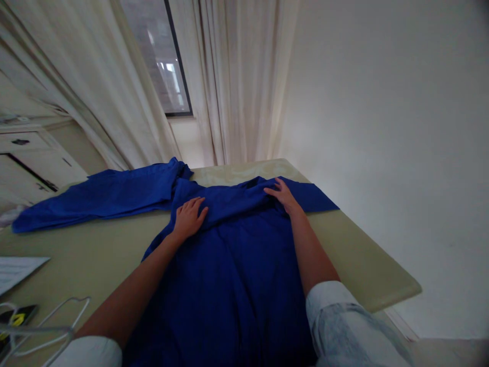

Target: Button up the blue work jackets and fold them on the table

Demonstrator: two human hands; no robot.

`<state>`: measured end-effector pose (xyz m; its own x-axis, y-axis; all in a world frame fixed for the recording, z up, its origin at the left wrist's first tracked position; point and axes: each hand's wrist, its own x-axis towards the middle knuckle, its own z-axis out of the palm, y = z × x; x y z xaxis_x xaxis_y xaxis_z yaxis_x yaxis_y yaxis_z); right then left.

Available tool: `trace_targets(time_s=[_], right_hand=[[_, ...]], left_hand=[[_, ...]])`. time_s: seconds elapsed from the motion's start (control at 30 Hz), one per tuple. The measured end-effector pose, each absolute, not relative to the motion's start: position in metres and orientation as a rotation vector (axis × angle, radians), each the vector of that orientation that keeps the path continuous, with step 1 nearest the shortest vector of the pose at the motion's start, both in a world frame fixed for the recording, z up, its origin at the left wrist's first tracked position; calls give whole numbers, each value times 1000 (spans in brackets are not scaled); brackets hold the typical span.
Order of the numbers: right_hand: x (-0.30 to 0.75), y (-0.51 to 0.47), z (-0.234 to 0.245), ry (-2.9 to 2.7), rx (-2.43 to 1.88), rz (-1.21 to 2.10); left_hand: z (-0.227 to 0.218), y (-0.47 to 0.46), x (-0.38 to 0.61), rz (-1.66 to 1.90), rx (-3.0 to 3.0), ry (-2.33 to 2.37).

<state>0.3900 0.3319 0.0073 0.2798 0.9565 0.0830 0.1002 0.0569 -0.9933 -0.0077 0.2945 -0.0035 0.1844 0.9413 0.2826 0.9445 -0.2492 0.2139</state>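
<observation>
Closest in, a pale rolled sleeve shows on each arm, and a big blue cloth [237, 300] runs from the bottom of the view up across the worktop [362, 260]. At the lower left lie a white cable [42, 330], a dark thing with yellow on it [18, 319] and, a little beyond, a sheet of paper [19, 271].

Farther up, the left hand [188, 219] rests palm down on the cloth, fingers stretched out, gripping nothing. The right hand [283, 195] touches the cloth's folded far band, fingers parted and slightly bent — whether it pinches the fabric, I cannot tell. Blue fabric reaches out past both hands, a long folded length to the left and a shorter flap to the right.

Behind stand a pale cabinet [38, 153], curtains [244, 76], a window [164, 66] and a plain wall [382, 127].
</observation>
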Motion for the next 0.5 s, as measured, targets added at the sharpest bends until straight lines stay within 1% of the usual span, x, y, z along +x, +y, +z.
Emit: trace_targets(time_s=[0.1,0.23,0.37,0.43,0.5], right_hand=[[381,330,1,-1280,-1473,815],[382,327,23,-1335,-1592,648],[393,320,46,-1333,-2031,399],[397,317,49,-1378,-2146,460],[400,315,47,-1486,-2088,562]], left_hand=[[-21,289,1,-420,-2455,-1970],[-29,292,0,-390,-2424,-2009],[-29,294,0,-416,-2403,-2009],[-29,293,0,-431,-2396,-2019],[-29,293,1,-435,-2394,-2029]])
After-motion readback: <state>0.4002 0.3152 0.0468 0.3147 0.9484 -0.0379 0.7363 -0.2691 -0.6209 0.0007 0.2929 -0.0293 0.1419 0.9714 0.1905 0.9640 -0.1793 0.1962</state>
